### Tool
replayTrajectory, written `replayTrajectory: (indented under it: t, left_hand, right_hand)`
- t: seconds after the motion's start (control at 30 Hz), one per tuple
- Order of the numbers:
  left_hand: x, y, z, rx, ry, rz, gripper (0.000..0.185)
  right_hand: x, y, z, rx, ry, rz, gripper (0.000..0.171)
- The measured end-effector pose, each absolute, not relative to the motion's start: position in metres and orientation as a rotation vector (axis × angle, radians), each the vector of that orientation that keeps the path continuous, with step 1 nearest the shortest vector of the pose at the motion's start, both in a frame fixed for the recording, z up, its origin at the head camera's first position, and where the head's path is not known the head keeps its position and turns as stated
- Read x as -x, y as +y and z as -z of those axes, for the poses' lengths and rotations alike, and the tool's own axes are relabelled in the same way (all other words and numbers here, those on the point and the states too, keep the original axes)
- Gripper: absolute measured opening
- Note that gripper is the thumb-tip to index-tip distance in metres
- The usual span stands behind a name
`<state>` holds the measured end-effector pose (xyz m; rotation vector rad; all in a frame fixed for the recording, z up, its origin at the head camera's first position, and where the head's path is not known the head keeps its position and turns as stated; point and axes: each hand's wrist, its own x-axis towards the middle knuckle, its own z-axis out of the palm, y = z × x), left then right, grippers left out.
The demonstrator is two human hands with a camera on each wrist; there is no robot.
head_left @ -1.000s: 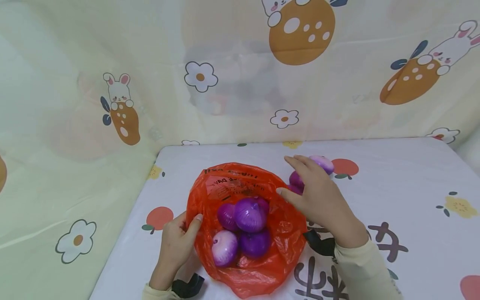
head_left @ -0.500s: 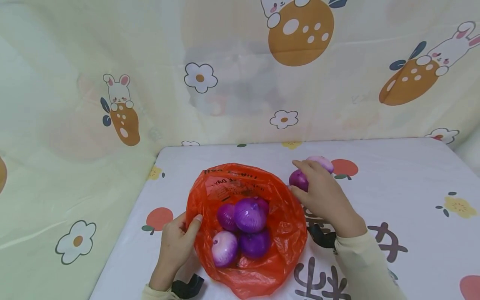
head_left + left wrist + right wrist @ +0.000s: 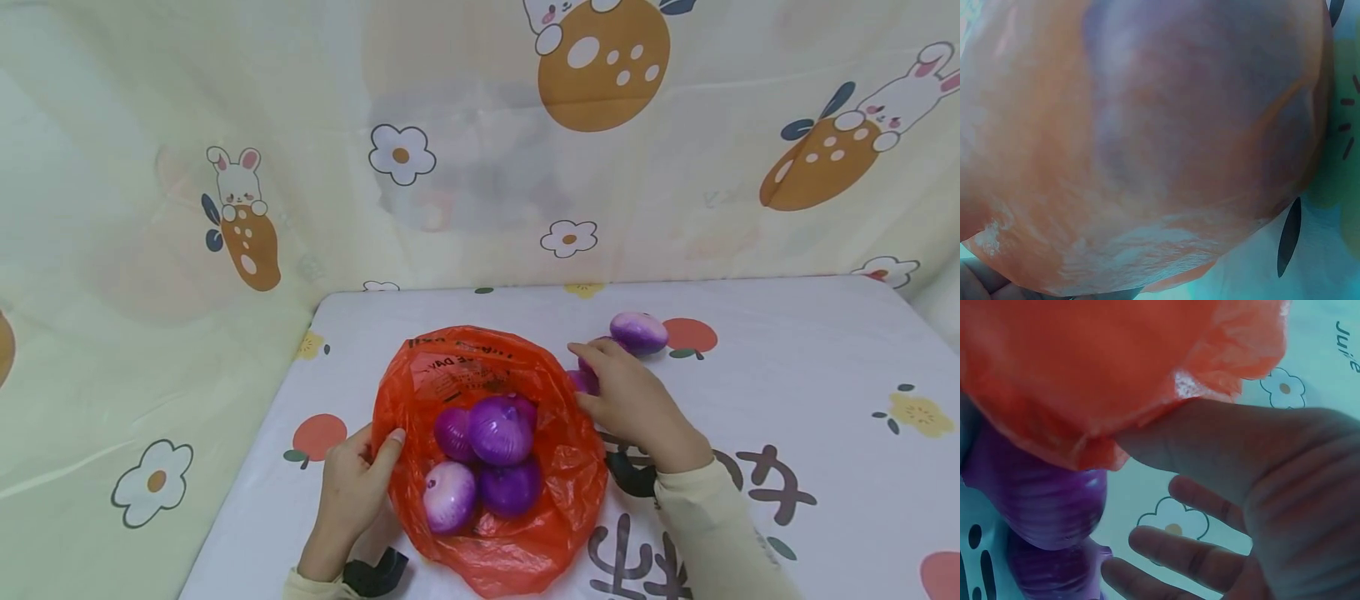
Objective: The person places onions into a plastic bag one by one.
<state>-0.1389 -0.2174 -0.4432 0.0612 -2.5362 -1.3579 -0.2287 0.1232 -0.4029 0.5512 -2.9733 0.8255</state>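
One purple onion [image 3: 583, 382] is sitting on the tablecloth just beside the right edge of the red plastic bag [image 3: 450, 367], and the right hand [image 3: 626, 398] is resting over it, covering most of it. The right wrist view is showing that hand's fingers [image 3: 1191, 562] lying spread and only loosely bent beside the onion [image 3: 1041, 494], with the thumb pressing up against the bag's wall [image 3: 1085, 362]; whether the fingers are actually gripping the onion cannot be told. Four more onions [image 3: 501, 429] are lying heaped together inside the open bag, three deep purple and one paler. The left hand [image 3: 352, 487] is pinching the bag's left rim, thumb inside the opening and the other fingers curled behind the plastic; its wrist camera is showing little but orange film [image 3: 1147, 144] close up. A second loose onion [image 3: 639, 332] is lying farther back on the cloth, near the right hand but apart from it. The white tablecloth [image 3: 825, 375] is carrying printed fruit and dark characters, and a cartoon-rabbit curtain [image 3: 240, 192] is hanging behind the table.
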Motion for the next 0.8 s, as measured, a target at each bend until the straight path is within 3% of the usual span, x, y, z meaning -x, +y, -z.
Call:
replayTrajectory:
  t: [0.43, 0.8]
  left_hand:
    - [0.139, -0.217, 0.443, -0.06, -2.537, 1.364, 0.018]
    - [0.139, -0.217, 0.444, -0.058, -2.533, 1.359, 0.017]
  right_hand:
    - [0.229, 0.122, 0.406, -0.602, -3.006, -0.814, 0.053]
    - [0.231, 0.117, 0.414, -0.667, -3.047, -0.789, 0.057]
